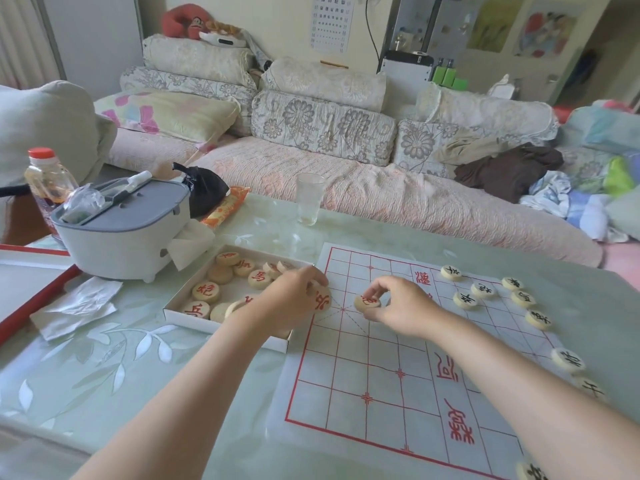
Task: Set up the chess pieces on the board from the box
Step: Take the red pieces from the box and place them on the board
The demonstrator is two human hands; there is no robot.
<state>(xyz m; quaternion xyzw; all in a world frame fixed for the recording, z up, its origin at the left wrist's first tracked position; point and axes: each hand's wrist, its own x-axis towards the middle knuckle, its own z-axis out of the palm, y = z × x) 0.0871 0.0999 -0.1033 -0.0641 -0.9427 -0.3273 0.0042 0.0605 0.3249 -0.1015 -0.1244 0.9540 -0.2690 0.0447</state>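
Observation:
A white paper board (381, 393) with red grid lines lies on the table. Left of it sits a shallow white box (180, 315) with several round wooden pieces (206, 292) marked in red. My left hand (291, 299) is at the box's right end and holds a red-marked piece (322, 299) at the board's left edge. My right hand (401, 306) pinches another red-marked piece (367, 302) over the board's left part. Several black-marked pieces (465, 300) stand along the board's right side.
A grey and white lidded container (121, 233) stands behind the box, with a bottle (48, 181) and a red-rimmed tray (31, 296) to its left. Crumpled tissue (79, 306) lies near the box. An empty glass (309, 199) stands at the table's far edge, before a sofa.

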